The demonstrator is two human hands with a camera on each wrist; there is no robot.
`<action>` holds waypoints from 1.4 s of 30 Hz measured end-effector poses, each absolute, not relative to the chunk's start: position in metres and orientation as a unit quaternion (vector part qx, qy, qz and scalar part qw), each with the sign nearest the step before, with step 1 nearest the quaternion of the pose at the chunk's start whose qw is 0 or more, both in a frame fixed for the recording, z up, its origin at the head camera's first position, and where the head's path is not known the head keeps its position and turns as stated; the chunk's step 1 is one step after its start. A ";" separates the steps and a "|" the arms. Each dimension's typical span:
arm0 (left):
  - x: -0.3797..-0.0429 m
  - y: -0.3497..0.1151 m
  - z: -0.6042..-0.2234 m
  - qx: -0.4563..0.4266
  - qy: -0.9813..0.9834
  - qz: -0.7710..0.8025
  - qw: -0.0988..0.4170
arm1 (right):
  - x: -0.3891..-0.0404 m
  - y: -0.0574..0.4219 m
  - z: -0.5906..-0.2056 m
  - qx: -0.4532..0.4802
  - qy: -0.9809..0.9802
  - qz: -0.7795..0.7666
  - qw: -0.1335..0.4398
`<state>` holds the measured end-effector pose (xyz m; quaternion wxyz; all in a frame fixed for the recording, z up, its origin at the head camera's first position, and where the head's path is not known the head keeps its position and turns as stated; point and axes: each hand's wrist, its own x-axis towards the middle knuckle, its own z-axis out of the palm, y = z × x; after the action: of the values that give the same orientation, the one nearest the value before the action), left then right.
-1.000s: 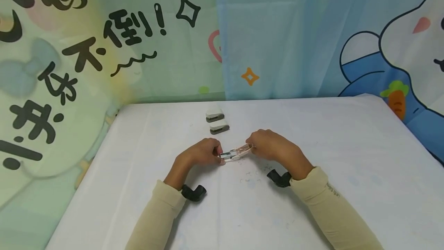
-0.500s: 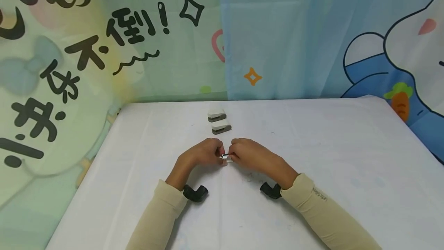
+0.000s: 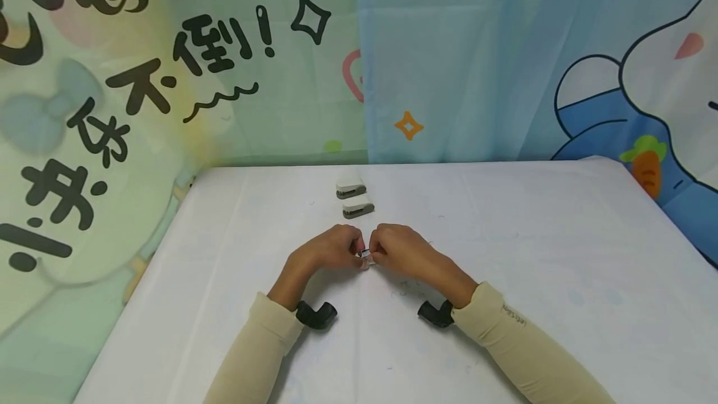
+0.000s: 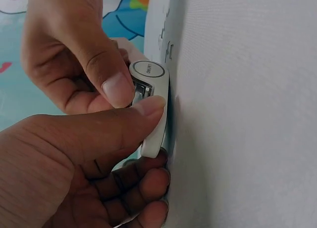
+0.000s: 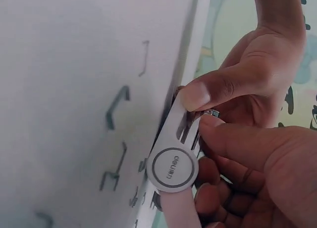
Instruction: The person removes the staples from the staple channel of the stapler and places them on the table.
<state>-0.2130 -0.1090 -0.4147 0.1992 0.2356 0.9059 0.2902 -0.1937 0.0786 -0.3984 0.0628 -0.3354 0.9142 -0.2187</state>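
Observation:
A small white stapler (image 4: pixel 154 139) with a round hinge disc is held low over the table, between both hands. My left hand (image 3: pixel 331 248) grips its body, thumb (image 5: pixel 195 96) lying along the white side in the right wrist view. My right hand (image 3: pixel 405 249) faces it from the other side. Its thumb tip (image 4: pixel 119 89) presses at the metal staple channel (image 4: pixel 142 90), and its other fingers are curled behind the stapler. In the head view the hands hide most of the stapler; only a sliver of metal shows between the fingertips.
Two white and grey staplers (image 3: pixel 358 206) lie one behind the other beyond the hands. Loose staples (image 5: pixel 117 108) are scattered on the white table cover (image 3: pixel 505 235). A black device (image 3: pixel 316 315) is strapped at each wrist. A printed curtain (image 3: pixel 477 55) hangs behind the table.
My right hand has come left from the stapler's pinkish far end to its metal channel, close against my left hand. Over the last half second both hands have barely moved.

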 end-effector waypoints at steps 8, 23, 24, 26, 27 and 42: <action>-0.215 -0.109 -0.418 0.228 0.909 0.282 0.207 | -0.201 0.081 -0.406 -0.390 0.882 -0.262 0.029; -0.217 -0.113 -0.421 0.234 0.910 0.273 0.205 | -0.223 0.095 -0.408 -0.404 0.820 -0.404 -0.029; -0.218 -0.113 -0.422 0.236 0.910 0.272 0.205 | -0.225 0.097 -0.409 -0.391 0.816 -0.424 -0.033; -0.218 -0.112 -0.423 0.242 0.909 0.272 0.204 | -0.230 0.102 -0.411 -0.363 0.811 -0.458 -0.039; -0.219 -0.112 -0.423 0.245 0.908 0.271 0.204 | -0.232 0.105 -0.411 -0.349 0.810 -0.470 -0.040; -0.217 -0.111 -0.422 0.230 0.910 0.272 0.210 | -0.305 0.139 -0.429 -0.102 0.825 -0.556 -0.006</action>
<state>-0.2167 -0.1107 -0.4222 0.2103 0.2303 0.9103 0.2722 -0.3048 0.1390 -0.4289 -0.0060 -0.1020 0.8249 -0.5559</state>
